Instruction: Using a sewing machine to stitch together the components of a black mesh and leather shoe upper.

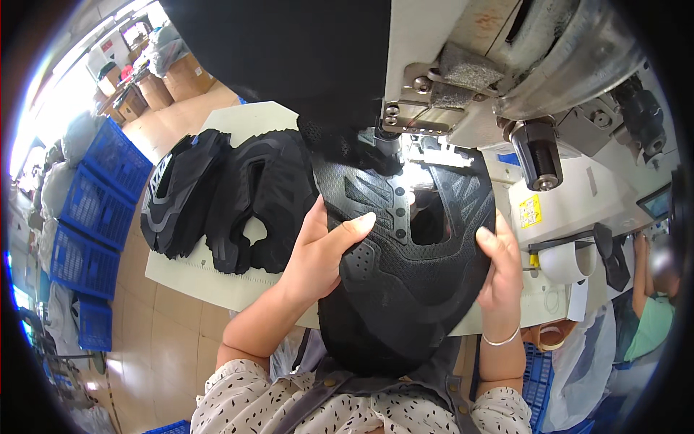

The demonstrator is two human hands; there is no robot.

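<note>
As hands (pixel 318 252) (pixel 502 266) hold an upper (pixel 408 278), a yellow label (pixel 530 210) shows.

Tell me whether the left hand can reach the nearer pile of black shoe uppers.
Probably yes: the pile lies close beside the left hand, with nothing visible between, though that hand would first have to release the held upper.

most fingers of the left hand (pixel 318 249) and right hand (pixel 502 264) are hidden beneath the black shoe upper (pixel 412 296), whose far end disappears behind the sewing machine (pixel 416 36) (itself cut off by the top edge). print on the yellow label (pixel 530 210) is too small to read; a co-worker (pixel 650 329) near the right rim is blurred.
</note>
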